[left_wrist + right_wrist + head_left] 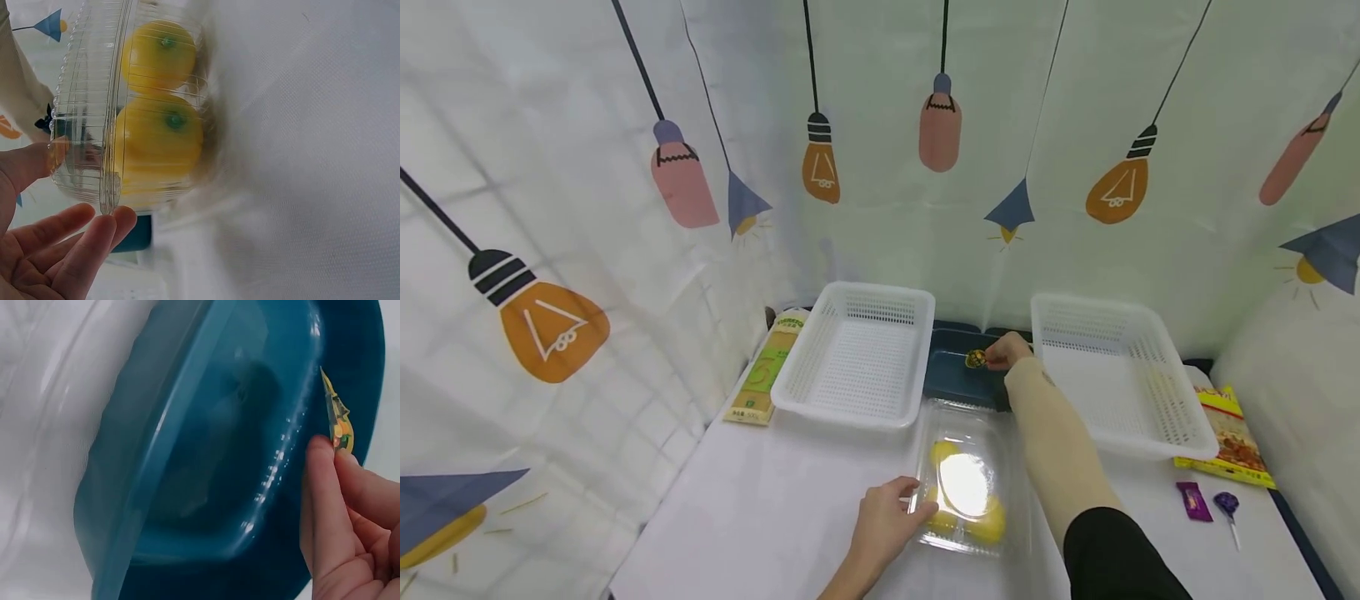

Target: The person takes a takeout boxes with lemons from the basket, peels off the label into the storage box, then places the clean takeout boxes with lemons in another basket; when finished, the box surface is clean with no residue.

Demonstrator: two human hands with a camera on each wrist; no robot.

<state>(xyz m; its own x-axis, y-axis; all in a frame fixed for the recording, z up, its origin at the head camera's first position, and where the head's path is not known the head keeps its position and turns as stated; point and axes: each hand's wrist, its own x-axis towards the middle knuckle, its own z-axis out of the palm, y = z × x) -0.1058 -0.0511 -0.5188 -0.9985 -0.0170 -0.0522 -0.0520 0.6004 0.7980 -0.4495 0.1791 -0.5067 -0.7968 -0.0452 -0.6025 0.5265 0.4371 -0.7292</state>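
Observation:
A clear plastic clamshell box (967, 482) with yellow lemons (161, 134) inside lies on the white table. My left hand (886, 523) holds its left edge, thumb and fingers around the rim (107, 187). My right hand (1006, 351) reaches far over a dark blue tray (958, 373) between two baskets. It pinches a small yellow printed sticker (339, 422) between thumb and fingertips, just above the tray's rim (294, 444).
Two white perforated baskets (857, 354) (1116, 367) stand at the back. A green-and-tan packet (767, 367) lies at the left, a snack bag (1228, 437), a purple sweet (1193, 501) and a lollipop (1228, 505) at the right. Patterned curtains enclose the table.

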